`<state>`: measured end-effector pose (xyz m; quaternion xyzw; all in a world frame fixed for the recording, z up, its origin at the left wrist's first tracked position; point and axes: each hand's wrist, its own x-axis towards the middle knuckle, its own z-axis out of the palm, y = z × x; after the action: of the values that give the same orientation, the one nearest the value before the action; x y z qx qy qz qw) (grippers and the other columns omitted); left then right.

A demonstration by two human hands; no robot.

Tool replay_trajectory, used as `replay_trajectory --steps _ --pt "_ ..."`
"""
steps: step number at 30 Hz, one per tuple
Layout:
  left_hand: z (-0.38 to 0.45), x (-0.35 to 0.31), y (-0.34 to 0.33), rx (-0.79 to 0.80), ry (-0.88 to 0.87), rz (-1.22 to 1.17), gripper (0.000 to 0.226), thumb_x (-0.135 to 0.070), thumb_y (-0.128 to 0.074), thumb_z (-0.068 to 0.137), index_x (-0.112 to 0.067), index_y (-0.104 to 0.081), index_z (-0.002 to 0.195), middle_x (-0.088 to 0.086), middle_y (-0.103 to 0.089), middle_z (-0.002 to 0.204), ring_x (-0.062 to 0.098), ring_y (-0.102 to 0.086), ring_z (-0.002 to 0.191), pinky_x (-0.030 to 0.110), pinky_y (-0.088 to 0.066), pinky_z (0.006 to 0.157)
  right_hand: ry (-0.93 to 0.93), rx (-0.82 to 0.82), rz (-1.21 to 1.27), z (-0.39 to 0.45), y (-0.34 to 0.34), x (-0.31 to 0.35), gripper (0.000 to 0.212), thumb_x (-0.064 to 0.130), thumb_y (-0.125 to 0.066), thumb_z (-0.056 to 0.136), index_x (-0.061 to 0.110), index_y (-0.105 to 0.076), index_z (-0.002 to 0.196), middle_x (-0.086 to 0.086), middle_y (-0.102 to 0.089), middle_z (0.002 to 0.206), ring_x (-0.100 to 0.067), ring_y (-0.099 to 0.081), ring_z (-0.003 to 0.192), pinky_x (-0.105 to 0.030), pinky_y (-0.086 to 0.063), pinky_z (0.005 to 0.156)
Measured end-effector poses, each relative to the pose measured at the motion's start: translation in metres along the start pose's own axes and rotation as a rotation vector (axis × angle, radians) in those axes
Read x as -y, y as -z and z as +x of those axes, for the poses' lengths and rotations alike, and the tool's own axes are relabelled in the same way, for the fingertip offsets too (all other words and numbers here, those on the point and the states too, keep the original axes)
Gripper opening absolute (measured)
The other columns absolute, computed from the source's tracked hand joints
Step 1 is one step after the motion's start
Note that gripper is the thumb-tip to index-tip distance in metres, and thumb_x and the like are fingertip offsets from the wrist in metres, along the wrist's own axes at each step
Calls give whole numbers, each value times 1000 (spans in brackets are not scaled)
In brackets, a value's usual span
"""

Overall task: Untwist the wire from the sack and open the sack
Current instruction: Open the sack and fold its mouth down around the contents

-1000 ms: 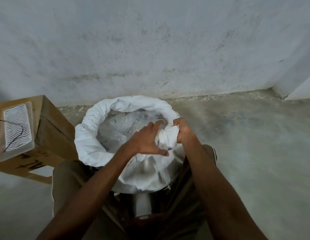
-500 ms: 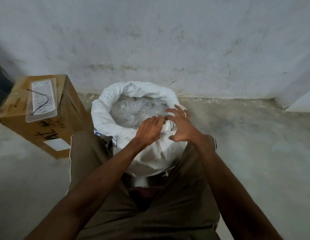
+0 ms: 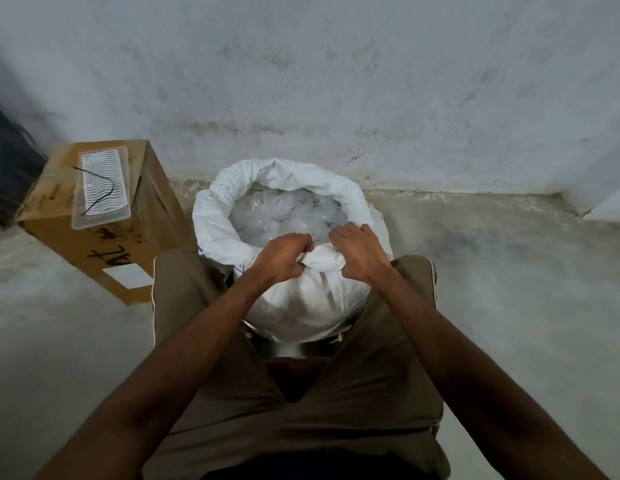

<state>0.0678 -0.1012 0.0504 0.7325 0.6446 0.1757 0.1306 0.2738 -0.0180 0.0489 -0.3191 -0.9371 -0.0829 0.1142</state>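
A white woven sack (image 3: 301, 299) stands between my knees with its mouth open and its rim rolled outward. Clear plastic packets (image 3: 284, 216) show inside. My left hand (image 3: 282, 259) grips the near rolled rim with curled fingers. My right hand (image 3: 360, 252) grips the same near rim just to the right, its fingers curled over the fold into the sack. A thin black wire (image 3: 100, 188) lies bent on a clear tray (image 3: 100, 192) atop the cardboard box, away from both hands.
A brown cardboard box (image 3: 128, 244) stands on the concrete floor at the left of the sack. A dark bundle (image 3: 7, 168) sits at the far left edge. A stained white wall (image 3: 336, 81) rises close behind the sack.
Both hands shifted along the near rim and now curl round the rolled fold; the right hand's spread fingers have closed onto it. The view has moved slightly nearer the sack.
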Motion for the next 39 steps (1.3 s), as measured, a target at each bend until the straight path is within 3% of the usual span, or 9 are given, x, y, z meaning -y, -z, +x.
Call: replay_trajectory --steps 5,9,14,18,24,27,30,35,39 --pt "-4 -11 -28 -135 -345 148 31 6 -71 55 -9 -62 81 7 -63 74 30 -62 66 34 -46 46 -74 429 231 9 16 14 100 56 -84 54 30 -39 140 4 -55 134 -22 -44 131 -44 -41 105" --pt "-12 -5 -38 -305 -514 171 28 3 -56 66 -11 -52 89 8 -58 80 25 -55 71 36 -44 50 -77 400 128 15 10 17 57 41 -84 52 24 -61 102 7 -64 97 -20 -61 97 -33 -44 78" --pt "-20 19 -20 -183 -195 92 69 -43 -75 62 -14 -53 120 5 -53 117 22 -48 108 36 -39 91 -146 208 -1 -2 -9 27 40 10 -84 51 17 -62 83 1 -65 81 -26 -64 77 -31 -47 61" --pt "-12 39 -1 164 -10 320 57 -54 -68 63 -26 -58 111 -3 -65 109 23 -60 101 39 -44 88 -105 22 -42 -17 -30 38 42 7 -85 45 16 -66 82 1 -65 80 -26 -63 75 -32 -44 57" --pt "-15 31 -12 98 -103 435 32 -22 -74 71 -19 -64 101 4 -74 88 31 -71 80 35 -50 69 -163 306 158 3 -19 38 99 86 -72 47 20 -54 119 3 -54 116 -24 -44 112 -47 -36 97" --pt "-31 39 -29 1 -349 548 24 -14 -69 60 -19 -68 83 -2 -66 69 24 -65 62 28 -43 54 -202 413 401 15 -19 43 92 73 -82 54 25 -53 127 7 -58 120 -20 -39 118 -41 -32 101" --pt "-40 44 -34 -69 -463 541 26 -10 -62 61 -23 -69 83 -5 -62 69 22 -60 63 30 -40 52 -124 477 352 23 -18 50 64 57 -88 53 26 -69 106 9 -69 95 -17 -56 103 -37 -35 99" --pt "-42 50 -2 54 -342 190 54 -40 -73 61 -24 -62 111 -7 -61 110 15 -54 96 30 -43 78 -170 322 112 20 -24 63 29 20 -75 69 25 -69 97 2 -73 92 -23 -68 90 -37 -38 98" --pt "-33 61 19 106 -195 377 45 -33 -76 64 -22 -58 104 -2 -62 105 22 -57 96 33 -43 79 -263 121 99 1 -46 74 34 1 -68 52 19 -68 82 2 -66 73 -28 -66 67 -40 -35 85"
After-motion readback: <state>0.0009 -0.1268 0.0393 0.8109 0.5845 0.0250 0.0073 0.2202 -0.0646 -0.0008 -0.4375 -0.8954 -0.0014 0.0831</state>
